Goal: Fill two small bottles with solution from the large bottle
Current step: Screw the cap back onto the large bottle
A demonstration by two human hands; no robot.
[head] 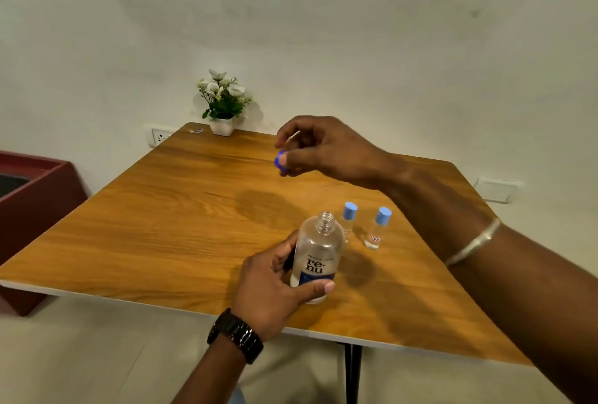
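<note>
The large clear bottle [318, 251] with a dark label stands upright on the wooden table [168, 219], its neck uncapped. My left hand [275, 287] grips its lower body. My right hand [320, 148] hovers above the table's middle, pinching a dark blue cap [280, 161] between thumb and fingers. Two small clear bottles with light blue caps stand just right of the large one: the nearer small bottle [348, 219] partly behind it, the other small bottle [377, 229] a little further right. Both are capped and upright.
A white pot with white flowers [223, 106] sits at the table's far edge by the wall. A small item [196, 130] lies near the far left corner. A dark red cabinet [35, 209] stands left of the table. Wall sockets [160, 136] sit behind.
</note>
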